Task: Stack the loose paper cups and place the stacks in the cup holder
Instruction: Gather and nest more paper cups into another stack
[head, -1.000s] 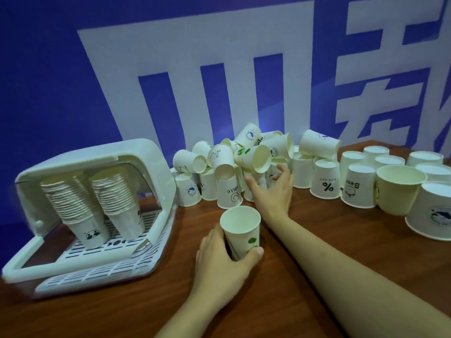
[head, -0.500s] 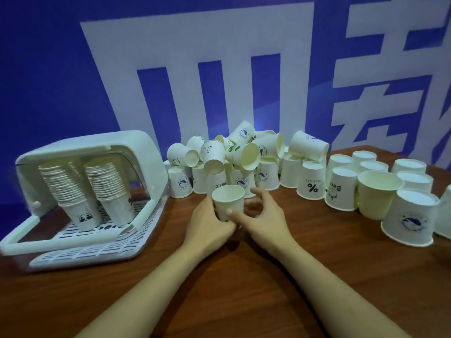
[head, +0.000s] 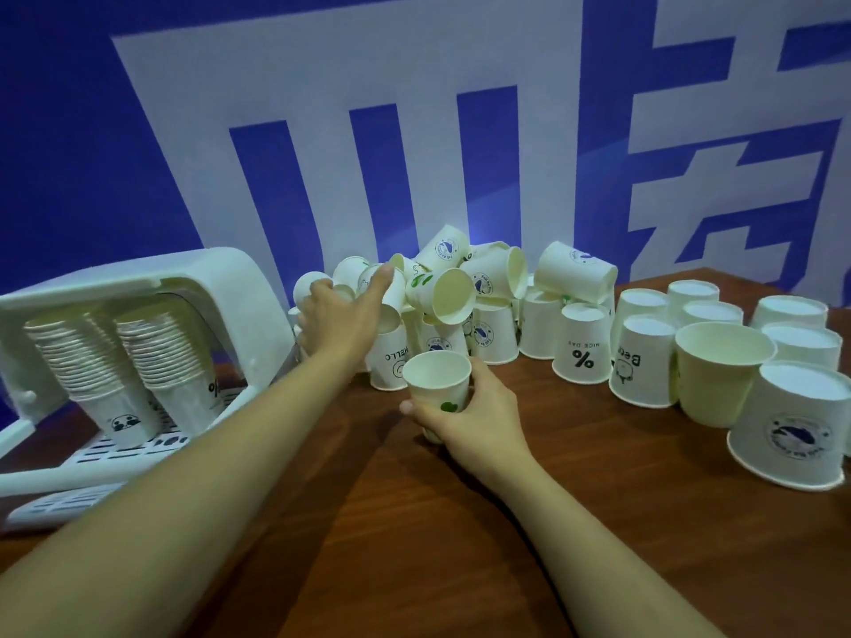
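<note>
My right hand (head: 474, 419) grips an upright white paper cup with a green leaf print (head: 437, 384) on the wooden table. My left hand (head: 343, 310) reaches into the left side of a pile of loose white paper cups (head: 460, 292) by the wall, fingers curled around a sideways cup (head: 309, 287). The white plastic cup holder (head: 221, 278) stands at the left with two slanted stacks of cups (head: 115, 361) inside.
Several upside-down cups (head: 581, 347) and one larger upright cup (head: 718, 370) stand in rows at the right. A large upside-down cup (head: 794, 423) sits near the right edge. A blue and white wall (head: 322, 131) rises behind the table (head: 460, 545).
The green-leaf cup passed from my left hand to my right hand. My left hand then reached up and left into the pile. The camera view shifted slightly.
</note>
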Available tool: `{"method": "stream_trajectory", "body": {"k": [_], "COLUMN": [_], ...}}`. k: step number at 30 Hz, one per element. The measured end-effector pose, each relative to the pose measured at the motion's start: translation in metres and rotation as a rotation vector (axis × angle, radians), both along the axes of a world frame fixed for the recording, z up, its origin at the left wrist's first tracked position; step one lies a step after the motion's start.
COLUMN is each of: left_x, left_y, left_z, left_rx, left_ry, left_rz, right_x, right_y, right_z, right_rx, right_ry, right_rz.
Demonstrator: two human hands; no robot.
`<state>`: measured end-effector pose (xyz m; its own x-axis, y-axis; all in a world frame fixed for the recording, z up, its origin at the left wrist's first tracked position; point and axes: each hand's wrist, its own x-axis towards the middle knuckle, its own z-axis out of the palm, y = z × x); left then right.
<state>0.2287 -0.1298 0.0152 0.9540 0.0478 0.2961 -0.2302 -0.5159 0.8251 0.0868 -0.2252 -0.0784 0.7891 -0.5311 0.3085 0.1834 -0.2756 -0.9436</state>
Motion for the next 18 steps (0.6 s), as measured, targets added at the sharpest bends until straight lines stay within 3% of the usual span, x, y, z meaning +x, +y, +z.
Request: {"method": "stream_trajectory", "body": {"k": [2, 6, 10, 14, 18], "left_x": [0.004, 0.009, 0.020, 0.015, -0.030], "left_y": [-0.006, -0.004, 0.000, 0.007, 0.026], "left_z": [0.016, 0.028, 0.022, 0.021, 0.015], "left_rx": [0.041, 0.190, 0.154, -0.022, -0.318], "left_ry": [0.111, 0.123, 0.196, 0.136, 0.100], "left_rz": [-0.048, -0.081, -0.129, -0.128, -0.356], "right_x": [0.000, 0.000, -0.004, -0.008, -0.007], "right_y": [-0.001, -0.001, 0.002, 0.004, 0.006], "right_z": [0.000, -0.001, 0.005, 0.009, 0.011], "right_rx": [0.005, -0.021, 0.004, 0.028, -0.053], "right_ry": [-0.001, 0.012, 0.009, 0.003, 0.019], "right_rz": [0.002, 0.009, 0.052, 0.072, 0.033]}}
